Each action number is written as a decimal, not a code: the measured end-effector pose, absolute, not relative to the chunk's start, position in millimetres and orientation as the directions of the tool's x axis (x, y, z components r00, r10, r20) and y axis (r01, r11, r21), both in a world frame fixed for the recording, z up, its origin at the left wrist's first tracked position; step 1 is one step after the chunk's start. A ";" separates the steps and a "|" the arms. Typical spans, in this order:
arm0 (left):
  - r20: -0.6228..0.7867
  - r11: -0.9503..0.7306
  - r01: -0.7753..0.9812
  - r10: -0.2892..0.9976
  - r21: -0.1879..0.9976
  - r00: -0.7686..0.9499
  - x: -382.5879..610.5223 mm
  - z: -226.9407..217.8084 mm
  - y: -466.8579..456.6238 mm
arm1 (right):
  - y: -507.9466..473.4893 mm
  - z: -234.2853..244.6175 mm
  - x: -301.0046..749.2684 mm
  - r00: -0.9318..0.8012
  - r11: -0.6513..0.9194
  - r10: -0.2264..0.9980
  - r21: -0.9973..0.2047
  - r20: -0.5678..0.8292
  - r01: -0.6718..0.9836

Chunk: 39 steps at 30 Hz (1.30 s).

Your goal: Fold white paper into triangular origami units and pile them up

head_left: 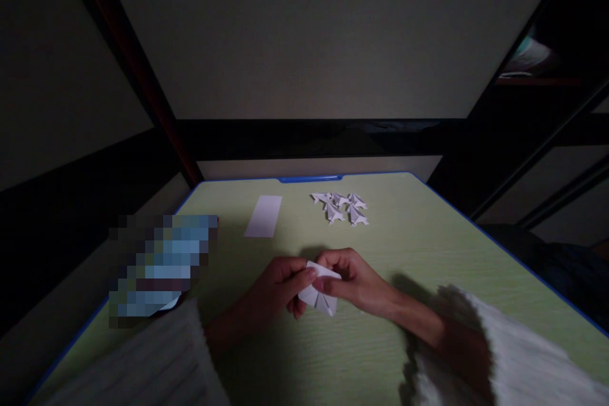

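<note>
Between my two hands is a piece of folded white paper (323,303), held above the table with its creased, pointed end towards me. My left hand (284,282) pinches its left side, thumb on top and fingers curled beneath. On the other side, my right hand (354,279) grips it with the thumb pressed on the upper face. Parts of the fingers are hidden behind the paper. Farther back, several small folded paper figures (333,211) lie in a cluster. A flat white paper rectangle (264,216) rests to their left.
The light green table (404,241) has a blue edge and a blue strip (310,179) at its far side. A pixelated, screen-like object (166,269) lies at the left. Dark-framed pale panels (314,38) stand behind the table.
</note>
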<state>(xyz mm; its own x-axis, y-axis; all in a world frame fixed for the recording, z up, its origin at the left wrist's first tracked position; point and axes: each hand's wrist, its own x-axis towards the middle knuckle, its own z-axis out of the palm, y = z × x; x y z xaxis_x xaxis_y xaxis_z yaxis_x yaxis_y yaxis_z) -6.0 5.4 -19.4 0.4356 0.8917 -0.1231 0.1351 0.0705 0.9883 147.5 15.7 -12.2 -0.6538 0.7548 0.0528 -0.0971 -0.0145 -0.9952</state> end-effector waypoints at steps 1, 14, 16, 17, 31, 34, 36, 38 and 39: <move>-0.132 0.076 0.142 0.886 0.987 0.445 -6.2 -20.0 5.5 | 15.5 -12.0 147.6 -0.664 -0.020 0.747 -0.995 0.048 -0.095; -0.048 -0.011 0.151 0.921 0.989 0.386 -6.1 -12.3 -2.6 | 12.5 -7.6 148.2 -0.662 -0.063 0.748 -0.990 0.034 -0.122; -0.039 0.000 0.126 0.949 0.992 0.311 -5.7 -13.5 0.8 | 13.5 -8.0 146.1 -0.651 -0.081 0.757 -0.981 0.053 -0.174; -0.037 0.006 0.114 0.961 0.993 0.274 -5.4 -13.6 2.5 | 13.9 -8.3 145.0 -0.652 -0.093 0.755 -0.974 0.065 -0.206; -0.055 0.039 0.076 0.972 0.996 0.230 -4.7 -10.8 6.7 | 19.4 -9.9 141.2 -0.401 -0.075 0.915 -0.955 0.048 -0.287; -0.071 0.053 0.078 0.967 0.996 0.246 -3.9 -10.3 6.2 | 19.9 -10.2 141.5 -0.419 -0.090 0.907 -0.958 0.035 -0.273; -0.073 0.056 0.076 0.969 0.996 0.235 -3.5 -10.1 6.1 | 20.0 -9.8 141.5 -0.442 -0.093 0.896 -0.959 0.036 -0.267; -0.075 0.061 0.069 0.972 0.996 0.222 -3.3 -10.2 6.1 | 19.8 -9.1 141.3 -0.473 -0.093 0.880 -0.960 0.045 -0.263; -0.076 0.062 0.067 0.973 0.996 0.219 -3.2 -10.3 6.2 | 19.5 -8.7 141.1 -0.489 -0.091 0.871 -0.961 0.051 -0.262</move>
<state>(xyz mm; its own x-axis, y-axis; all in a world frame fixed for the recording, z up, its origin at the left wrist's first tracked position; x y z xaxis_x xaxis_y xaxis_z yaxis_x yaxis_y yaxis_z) -3.2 6.2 -10.3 0.2193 0.9727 -0.0755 0.0671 0.0622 0.9958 141.1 19.5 -8.7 -0.4885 0.8711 0.0507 -0.2625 -0.0913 -0.9606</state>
